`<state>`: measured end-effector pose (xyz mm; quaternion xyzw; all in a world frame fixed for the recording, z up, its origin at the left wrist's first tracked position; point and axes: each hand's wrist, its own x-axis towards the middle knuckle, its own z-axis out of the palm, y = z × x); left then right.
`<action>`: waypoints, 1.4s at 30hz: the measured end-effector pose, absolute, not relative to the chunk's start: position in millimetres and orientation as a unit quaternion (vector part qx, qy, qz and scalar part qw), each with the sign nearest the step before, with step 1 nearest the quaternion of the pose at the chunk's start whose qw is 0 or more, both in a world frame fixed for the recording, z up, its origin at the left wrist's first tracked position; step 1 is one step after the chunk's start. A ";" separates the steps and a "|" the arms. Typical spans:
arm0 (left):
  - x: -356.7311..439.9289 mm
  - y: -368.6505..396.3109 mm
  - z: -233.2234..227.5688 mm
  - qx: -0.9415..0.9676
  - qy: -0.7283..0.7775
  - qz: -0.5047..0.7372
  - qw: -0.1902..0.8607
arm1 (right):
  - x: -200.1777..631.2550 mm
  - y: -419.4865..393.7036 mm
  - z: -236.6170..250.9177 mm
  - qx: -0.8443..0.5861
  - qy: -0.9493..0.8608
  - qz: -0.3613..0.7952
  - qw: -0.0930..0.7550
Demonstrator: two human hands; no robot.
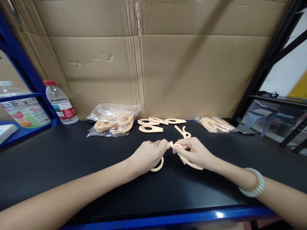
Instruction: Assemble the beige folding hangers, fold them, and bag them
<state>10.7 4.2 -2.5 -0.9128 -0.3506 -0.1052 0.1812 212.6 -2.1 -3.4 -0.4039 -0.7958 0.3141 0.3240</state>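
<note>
Cream plastic strips (189, 163) are pinched end to end between left hand (147, 155) and right hand (194, 151) over the black table (72, 153).

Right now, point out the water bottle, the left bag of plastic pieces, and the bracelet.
water bottle (60, 103), head view, on its label.
left bag of plastic pieces (112, 121), head view, middle of the clear bag.
bracelet (254, 185), head view, on the beads at the right wrist.
</note>
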 end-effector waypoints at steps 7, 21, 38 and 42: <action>10.8 6.6 -4.6 -0.896 -0.400 -0.193 -0.003 | 216.2 -3.3 -8.8 -0.345 -0.867 0.106 0.344; 5.2 29.6 -4.5 -0.531 -0.460 -0.472 -0.533 | 293.8 76.0 -8.6 -0.379 -0.856 0.032 0.350; 5.0 25.2 -3.1 -0.518 -0.419 -0.489 -0.563 | 237.2 19.9 3.0 -0.248 -0.912 -0.022 0.327; 4.1 24.8 -5.4 -0.535 -0.404 -0.484 -0.562 | 216.2 -3.4 4.7 -0.196 -0.952 -0.075 0.223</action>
